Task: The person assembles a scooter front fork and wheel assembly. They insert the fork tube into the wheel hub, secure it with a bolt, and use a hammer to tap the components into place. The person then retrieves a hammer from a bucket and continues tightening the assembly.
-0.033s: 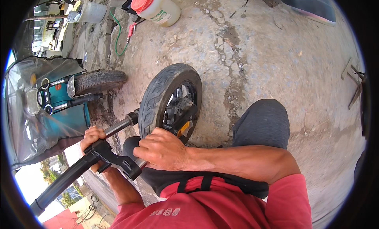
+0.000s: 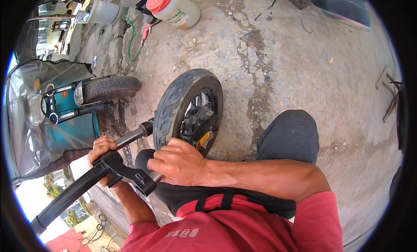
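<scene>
A front fork with its wheel lies tilted across my lap. The black tire (image 2: 167, 108) stands in front of me, with a dark hub and an orange reflector (image 2: 202, 140) beside it. My left hand (image 2: 102, 148) is wrapped round the fork by the black fork clamp (image 2: 130, 173), at the upper end of the silver fork tube (image 2: 130, 138). Closed round the other fork leg, close to the tire, is my right hand (image 2: 180, 163); its fingertips are hidden. From the clamp a long black steering tube (image 2: 69, 200) runs to the lower left.
At left stands a teal three-wheeler (image 2: 78, 104) under clear plastic, its front tire (image 2: 110, 89) facing the wheel. A white bucket with red lid (image 2: 173, 9), a green hose (image 2: 130, 41) and a pale bucket (image 2: 104, 12) are farther off. Metal stands (image 2: 391, 93) are at right.
</scene>
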Available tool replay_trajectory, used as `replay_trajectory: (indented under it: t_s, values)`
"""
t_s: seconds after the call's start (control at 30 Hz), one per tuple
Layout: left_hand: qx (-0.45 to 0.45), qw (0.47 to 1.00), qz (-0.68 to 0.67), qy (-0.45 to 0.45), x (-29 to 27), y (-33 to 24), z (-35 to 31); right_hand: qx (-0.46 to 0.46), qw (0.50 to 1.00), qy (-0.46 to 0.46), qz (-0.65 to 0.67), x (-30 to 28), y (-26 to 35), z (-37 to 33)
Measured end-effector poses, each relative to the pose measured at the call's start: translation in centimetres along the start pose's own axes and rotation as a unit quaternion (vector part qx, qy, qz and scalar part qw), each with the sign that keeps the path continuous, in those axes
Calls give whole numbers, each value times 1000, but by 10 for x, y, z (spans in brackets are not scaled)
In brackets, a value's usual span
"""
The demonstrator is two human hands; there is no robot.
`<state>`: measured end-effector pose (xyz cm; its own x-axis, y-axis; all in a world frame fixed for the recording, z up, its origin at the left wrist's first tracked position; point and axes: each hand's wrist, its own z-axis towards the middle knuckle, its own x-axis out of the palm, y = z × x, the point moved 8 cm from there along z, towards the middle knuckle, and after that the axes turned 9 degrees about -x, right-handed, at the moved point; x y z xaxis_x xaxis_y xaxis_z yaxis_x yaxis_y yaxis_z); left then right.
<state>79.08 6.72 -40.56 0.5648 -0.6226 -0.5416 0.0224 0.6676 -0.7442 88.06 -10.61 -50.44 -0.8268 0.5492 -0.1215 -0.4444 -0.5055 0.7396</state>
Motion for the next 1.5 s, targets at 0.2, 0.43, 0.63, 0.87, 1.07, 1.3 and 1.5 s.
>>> replay_trajectory:
  t_s: [0.2, 0.43, 0.63, 0.87, 1.07, 1.3, 1.5]
  values:
    - [-114, 993, 14, -33, 28, -8, 44, 37, 999, -24, 22, -49, -12, 42]
    - [-166, 975, 146, -25, 37, -7, 80, 166, 984, -60, 36, -57, -57, 40]
    - [63, 959, 141, -238, 4, -98, 81, 173, 981, -76, 40, -61, -67, 33]
    - [194, 948, 253, 4, 58, -216, 139, 199, 974, -85, 72, -55, -80, 28]
    - [232, 928, 227, 184, 154, -189, 135, 209, 976, -55, -4, -85, -63, 38]
    - [119, 917, 200, 322, 197, -130, 106, 160, 985, -32, 53, -40, -79, 22]
    - [153, 966, 136, 156, 123, -223, 180, 152, 988, 5, -15, -46, -50, 47]
